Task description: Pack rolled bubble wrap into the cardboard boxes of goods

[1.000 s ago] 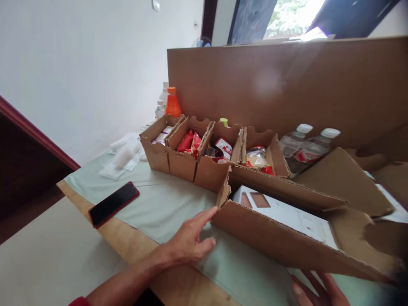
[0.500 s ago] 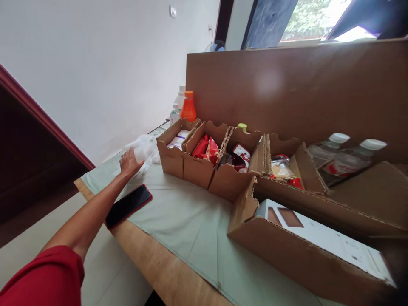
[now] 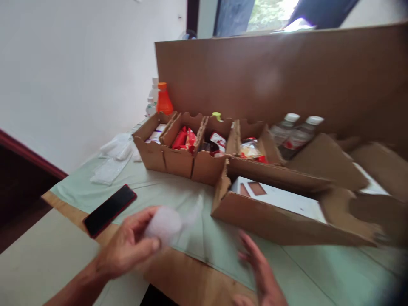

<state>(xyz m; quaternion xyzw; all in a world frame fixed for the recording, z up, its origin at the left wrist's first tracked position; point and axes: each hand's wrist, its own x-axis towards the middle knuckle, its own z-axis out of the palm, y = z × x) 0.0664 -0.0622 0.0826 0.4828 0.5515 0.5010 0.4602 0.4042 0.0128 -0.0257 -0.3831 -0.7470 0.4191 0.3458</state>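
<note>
Your left hand (image 3: 126, 250) pinches a whitish, see-through plastic bundle (image 3: 164, 223), blurred, between thumb and fingers, above the front edge of a table spread with pale green cloth (image 3: 174, 187). The bundle is between a black phone (image 3: 110, 210) and a long cardboard box (image 3: 280, 227) holding a white carton (image 3: 283, 202). Your right hand (image 3: 263, 272), also blurred, is spread, thumb apart from fingers, near that box.

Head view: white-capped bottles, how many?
4: a rear bottle and a front bottle left of the orange bottle; a left clear bottle and a right clear bottle beyond the long cardboard bin. Boxes may hide more.
</note>
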